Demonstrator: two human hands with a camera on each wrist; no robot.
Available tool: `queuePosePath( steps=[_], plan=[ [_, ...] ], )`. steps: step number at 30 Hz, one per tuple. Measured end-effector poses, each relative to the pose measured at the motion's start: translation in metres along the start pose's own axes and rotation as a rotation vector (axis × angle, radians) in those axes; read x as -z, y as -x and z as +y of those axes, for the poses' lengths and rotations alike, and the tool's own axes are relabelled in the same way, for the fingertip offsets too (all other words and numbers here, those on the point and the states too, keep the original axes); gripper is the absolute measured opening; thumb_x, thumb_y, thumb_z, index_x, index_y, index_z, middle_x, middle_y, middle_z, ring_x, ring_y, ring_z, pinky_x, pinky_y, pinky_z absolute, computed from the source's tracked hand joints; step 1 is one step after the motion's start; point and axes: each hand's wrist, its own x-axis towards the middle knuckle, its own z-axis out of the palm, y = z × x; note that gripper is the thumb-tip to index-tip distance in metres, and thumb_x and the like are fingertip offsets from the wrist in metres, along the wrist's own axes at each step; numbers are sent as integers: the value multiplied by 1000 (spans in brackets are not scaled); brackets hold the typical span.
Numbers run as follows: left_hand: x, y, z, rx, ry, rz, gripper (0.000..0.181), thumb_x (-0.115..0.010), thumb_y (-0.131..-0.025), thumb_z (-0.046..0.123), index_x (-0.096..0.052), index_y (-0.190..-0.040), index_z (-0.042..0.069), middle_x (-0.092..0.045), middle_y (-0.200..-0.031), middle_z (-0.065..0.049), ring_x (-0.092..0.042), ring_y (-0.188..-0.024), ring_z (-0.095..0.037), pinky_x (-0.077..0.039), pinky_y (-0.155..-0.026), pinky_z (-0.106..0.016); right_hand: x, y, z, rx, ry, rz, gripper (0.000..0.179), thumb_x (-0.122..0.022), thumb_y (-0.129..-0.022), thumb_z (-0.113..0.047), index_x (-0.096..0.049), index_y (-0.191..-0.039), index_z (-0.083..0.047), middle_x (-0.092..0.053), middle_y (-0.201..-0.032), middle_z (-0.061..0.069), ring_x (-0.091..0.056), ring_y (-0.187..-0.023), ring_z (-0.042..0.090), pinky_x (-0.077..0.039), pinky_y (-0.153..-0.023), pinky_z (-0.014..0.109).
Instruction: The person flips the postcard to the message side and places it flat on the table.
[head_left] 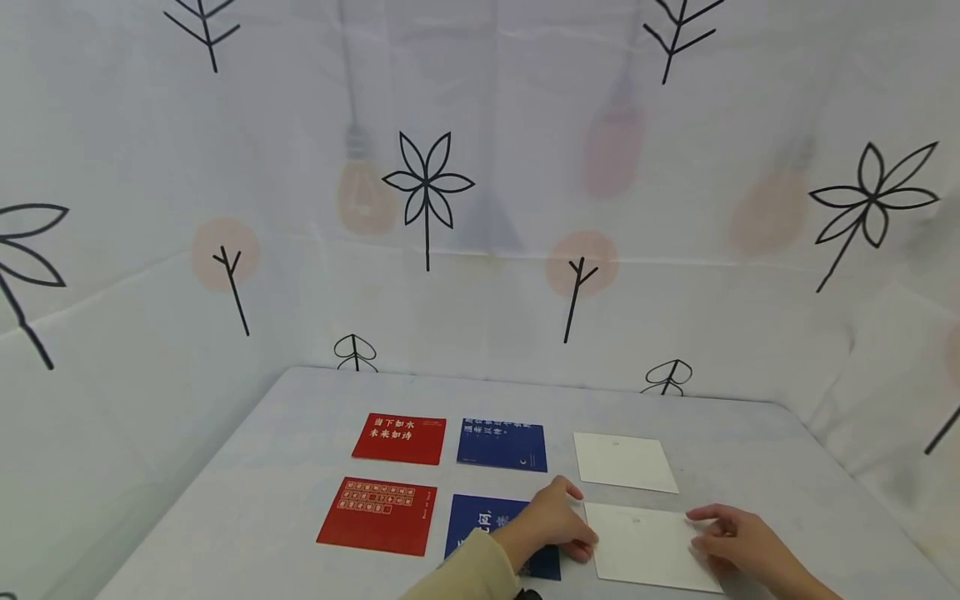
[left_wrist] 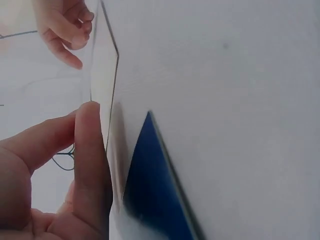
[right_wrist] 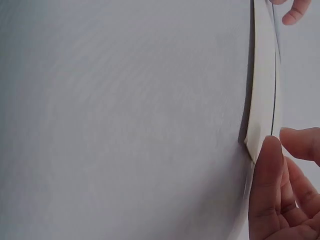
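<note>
The near white card [head_left: 648,546] lies on the table between both hands, a small faint mark near its top edge. At its left edge is my left hand [head_left: 553,521], fingers loosely bent, covering part of the near blue card [head_left: 467,517] with white characters. My right hand [head_left: 738,546] is at the card's right edge, thumb and forefinger apart. In the right wrist view, that thumb and forefinger stand by a corner of the white card [right_wrist: 261,100] with a gap between them. The left wrist view has the left thumb [left_wrist: 90,155] beside the card's edge; firm contact cannot be told.
Behind the near row lie a red card [head_left: 401,446], another blue card [head_left: 501,450] and a second white card [head_left: 626,460]. A red card with small boxed characters [head_left: 378,525] is at the near left. A patterned white curtain [head_left: 480,308] borders the white table [head_left: 247,492].
</note>
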Motion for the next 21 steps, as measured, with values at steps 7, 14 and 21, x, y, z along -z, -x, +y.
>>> queuePosePath(
  steps=[7,14,21],
  plan=[
    [9,-1,-2,-71,57,9,47,-75,-71,-7,-47,-105,10,-57,-71,-7,-62,-51,-18,-53,-48,-28,-7,2,-9,31,-30,20,40,-71,-79,-10,-57,-111,9,-53,-70,3,-52,-61,19,-46,-52,28],
    [20,-1,-3,-71,130,16,48,-73,-73,-8,-47,-110,6,-57,-76,-9,-63,-56,-19,-54,-51,-30,-11,0,-19,35,-78,44,41,-70,-79,-8,-56,-114,10,-54,-73,4,-54,-63,19,-49,-56,29],
    [36,-1,-9,-88,188,9,50,-72,-74,-8,-47,-115,4,-57,-79,-10,-63,-59,-19,-55,-54,-31,-14,-1,-32,18,-174,51,42,-69,-80,-6,-54,-116,10,-56,-79,7,-59,-68,20,-54,-62,31]
  ],
)
